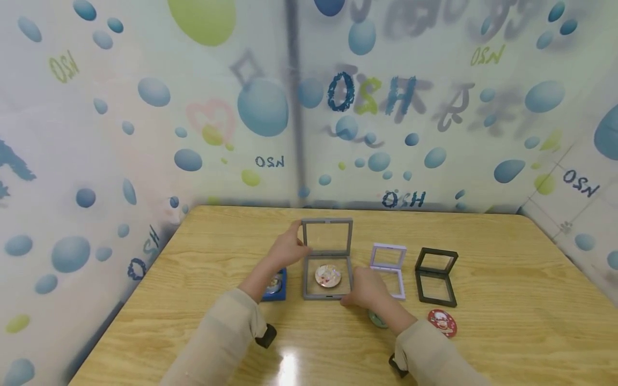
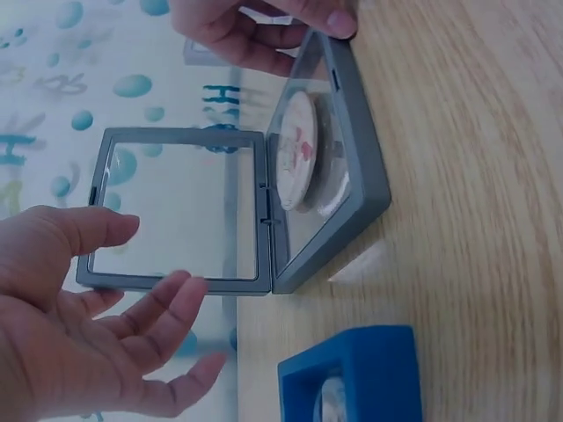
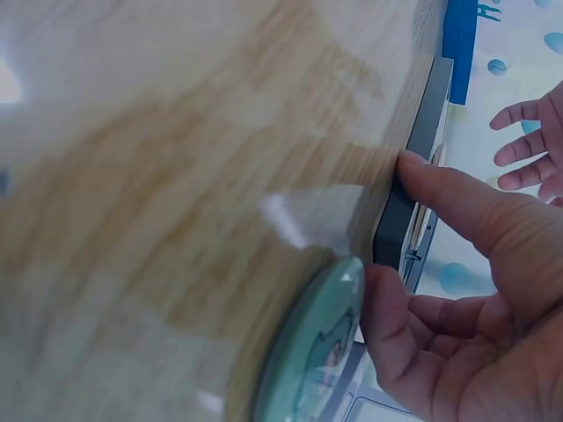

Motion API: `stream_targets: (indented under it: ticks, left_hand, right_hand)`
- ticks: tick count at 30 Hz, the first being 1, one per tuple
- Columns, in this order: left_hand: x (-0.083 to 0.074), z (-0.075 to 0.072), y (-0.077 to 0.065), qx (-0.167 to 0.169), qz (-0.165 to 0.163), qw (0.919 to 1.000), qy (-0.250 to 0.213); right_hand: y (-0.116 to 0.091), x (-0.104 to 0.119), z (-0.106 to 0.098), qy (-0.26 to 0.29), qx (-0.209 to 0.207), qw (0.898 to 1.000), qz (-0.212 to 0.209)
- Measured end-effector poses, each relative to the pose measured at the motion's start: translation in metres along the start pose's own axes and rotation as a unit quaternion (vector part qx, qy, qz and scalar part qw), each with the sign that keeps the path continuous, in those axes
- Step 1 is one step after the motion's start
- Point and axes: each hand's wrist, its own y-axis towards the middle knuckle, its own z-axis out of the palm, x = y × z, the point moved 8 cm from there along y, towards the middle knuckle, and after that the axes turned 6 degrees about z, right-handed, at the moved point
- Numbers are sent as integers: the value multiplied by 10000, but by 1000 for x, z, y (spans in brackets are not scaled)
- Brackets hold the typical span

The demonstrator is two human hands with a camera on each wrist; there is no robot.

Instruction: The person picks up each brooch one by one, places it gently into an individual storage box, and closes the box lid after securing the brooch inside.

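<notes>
Plainly, in the head view, the gray case (image 1: 333,253) stands open mid-worktop (image 1: 232,236), slightly nearer the far left corner than the far right, with a round badge (image 1: 328,275) in its base (image 1: 305,279); my left hand (image 1: 288,249) is at the raised lid's (image 1: 328,220) left edge. At my left wrist, its fingers are spread by the lid, contact unclear, near a blue case (image 2: 383,369). At my right wrist, my right hand (image 3: 475,290) grips the base's near right corner between thumb and curled fingers, beside a green badge (image 3: 317,343).
</notes>
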Motion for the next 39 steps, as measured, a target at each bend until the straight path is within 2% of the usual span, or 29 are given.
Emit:
stream_targets:
  ticks: [4,7,10,13,20,26,34,39]
  left_hand:
    - [7,3,0,251,-294,9953,-888]
    - [12,8,-2,490,-565,9899,-1209]
    - [14,12,-7,738,-765,9867,-1228]
    - [14,15,-12,895,-784,9860,-1171]
    - [10,19,-22,1083,-559,9901,-693]
    - [10,29,-29,1442,-530,9859,-656]
    - [8,35,-31,1451,-367,9866,-647]
    - [12,42,-36,1579,-522,9839,-654]
  right_hand:
    - [0,0,0,81,-28,10000,2]
    - [0,0,0,125,-43,9999,0]
    - [0,0,-1,95,-99,9999,-65]
    - [-1,0,-2,80,-148,9998,-107]
    - [-2,0,-1,130,-176,9997,-142]
    - [-5,-2,1,404,-121,9991,-82]
    - [-5,-8,4,688,-97,9975,104]
    - [-6,-8,1,629,-224,9978,43]
